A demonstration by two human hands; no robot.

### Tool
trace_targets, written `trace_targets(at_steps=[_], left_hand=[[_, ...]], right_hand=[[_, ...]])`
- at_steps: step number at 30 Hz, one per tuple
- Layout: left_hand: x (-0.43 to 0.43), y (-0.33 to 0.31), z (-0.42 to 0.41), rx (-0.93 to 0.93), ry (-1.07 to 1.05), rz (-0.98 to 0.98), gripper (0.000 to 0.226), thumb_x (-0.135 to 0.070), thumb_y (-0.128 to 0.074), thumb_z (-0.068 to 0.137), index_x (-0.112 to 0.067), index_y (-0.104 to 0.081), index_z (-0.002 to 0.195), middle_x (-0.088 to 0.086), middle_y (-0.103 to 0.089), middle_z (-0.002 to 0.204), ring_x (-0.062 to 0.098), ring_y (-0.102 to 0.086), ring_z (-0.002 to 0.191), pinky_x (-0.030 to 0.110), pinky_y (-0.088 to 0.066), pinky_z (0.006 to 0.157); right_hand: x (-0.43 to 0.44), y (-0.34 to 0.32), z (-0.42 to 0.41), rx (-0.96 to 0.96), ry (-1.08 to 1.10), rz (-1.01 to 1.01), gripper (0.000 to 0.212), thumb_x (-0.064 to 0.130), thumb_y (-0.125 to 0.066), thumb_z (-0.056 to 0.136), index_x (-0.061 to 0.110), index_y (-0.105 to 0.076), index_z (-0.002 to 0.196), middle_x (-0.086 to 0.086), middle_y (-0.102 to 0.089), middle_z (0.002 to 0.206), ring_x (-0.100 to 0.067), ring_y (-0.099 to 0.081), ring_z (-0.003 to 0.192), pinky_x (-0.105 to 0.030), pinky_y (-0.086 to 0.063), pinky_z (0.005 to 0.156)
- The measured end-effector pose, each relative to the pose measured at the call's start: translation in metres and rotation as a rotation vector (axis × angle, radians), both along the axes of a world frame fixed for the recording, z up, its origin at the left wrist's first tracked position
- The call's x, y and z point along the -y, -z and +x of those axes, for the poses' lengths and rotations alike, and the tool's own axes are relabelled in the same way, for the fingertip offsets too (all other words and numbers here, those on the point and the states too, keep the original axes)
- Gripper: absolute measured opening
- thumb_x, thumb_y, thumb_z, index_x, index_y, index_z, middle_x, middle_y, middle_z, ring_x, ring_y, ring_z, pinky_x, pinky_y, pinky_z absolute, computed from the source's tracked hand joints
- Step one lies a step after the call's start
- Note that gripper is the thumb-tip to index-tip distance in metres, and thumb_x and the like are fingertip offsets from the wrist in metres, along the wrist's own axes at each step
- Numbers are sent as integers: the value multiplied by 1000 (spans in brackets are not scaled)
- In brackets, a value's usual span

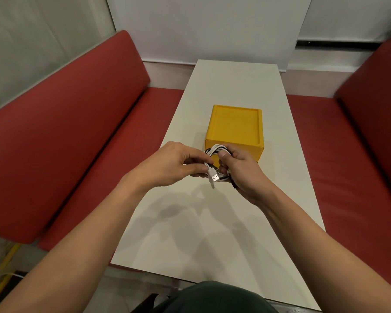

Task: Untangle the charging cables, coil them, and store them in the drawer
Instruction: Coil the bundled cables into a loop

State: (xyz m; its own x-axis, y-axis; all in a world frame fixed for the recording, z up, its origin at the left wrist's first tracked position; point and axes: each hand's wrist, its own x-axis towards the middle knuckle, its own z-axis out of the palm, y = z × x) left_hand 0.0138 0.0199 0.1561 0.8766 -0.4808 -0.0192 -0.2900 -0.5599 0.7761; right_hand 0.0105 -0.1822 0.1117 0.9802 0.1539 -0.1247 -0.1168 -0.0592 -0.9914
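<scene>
A bundle of white and black charging cables [215, 150] is held above the white table [190, 222], just in front of the yellow drawer box [236, 125]. My right hand [242, 170] grips the bundle, thumb over the loops. My left hand [176, 163] pinches a white cable end beside it; a white USB plug [215, 177] sticks out below the fingers. The box's front face is mostly hidden behind my hands, so I cannot tell whether its drawer is open.
Red padded benches [66, 132] run along both long sides of the narrow table, the right bench [359, 166] close to the table edge. A white wall stands behind. The table's near half holds only shadows.
</scene>
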Motion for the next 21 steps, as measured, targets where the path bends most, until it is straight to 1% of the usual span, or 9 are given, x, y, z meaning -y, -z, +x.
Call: trace_targets(at_steps=[3,5,7,9,11,13,17,19,21], left_hand=[[6,7,-2,116,-49,9,19,-21,-73,96,-19,-79,114,-2,-81,92,5,-77,83,36,-62,87],[11,12,-5,247,-76,31,19,-23,-72,97,-18,-80,113,1,-81,92,5,-76,80,33,-60,82],[15,16,-9,366,-110,30,19,-23,-71,97,-16,-80,112,2,-81,92,6,-73,77,27,-57,78],[20,18,-12,476,-131,39,17,-22,-69,98,-14,-80,108,3,-79,88,11,-72,74,24,-54,73],[24,21,-14,530,-165,47,15,-23,-71,97,-16,-81,105,3,-78,87,15,-71,75,27,-52,73],[25,26,-14,514,-238,23,14,-24,-75,94,-19,-82,104,2,-74,92,14,-69,79,30,-54,73],[25,31,-11,352,-368,-93,19,-24,-84,86,-23,-82,105,-1,-54,108,7,-62,95,16,-58,79],[25,30,-10,236,-363,-154,18,-22,-83,86,-24,-82,104,-5,-61,119,7,-65,108,13,-55,86],[25,30,-11,194,-325,-214,17,-20,-82,87,-23,-82,103,-8,-70,116,8,-71,106,16,-55,90]], right_hand=[[1,0,-1,0,2,10,30,23,-41,111,20,-71,117,1,-43,71,-20,-40,69,-45,-40,74],[1,-3,-3,-3,6,28,30,22,-41,111,20,-71,117,-3,-51,75,-27,-48,72,-46,-48,78],[2,-6,-3,-18,-12,81,30,21,-41,111,17,-70,118,-10,-73,96,-33,-71,90,-50,-57,93],[3,-8,-3,-31,-31,122,30,19,-40,112,16,-69,120,-12,-76,114,-34,-75,104,-56,-56,100],[3,-9,-3,-27,-17,110,30,19,-40,112,16,-69,121,-11,-76,116,-33,-75,104,-58,-56,99],[3,-8,-4,-26,2,113,30,19,-40,112,15,-67,123,-9,-76,117,-33,-75,104,-57,-57,98],[1,-7,-6,-26,5,115,30,20,-41,112,14,-66,127,-9,-75,120,-32,-75,105,-56,-58,97],[2,-8,-7,-38,5,141,31,20,-41,112,13,-65,129,-10,-75,120,-33,-75,105,-55,-57,98],[3,-11,-8,-58,-1,174,31,20,-40,112,12,-65,129,-11,-75,120,-35,-74,106,-54,-57,96]])
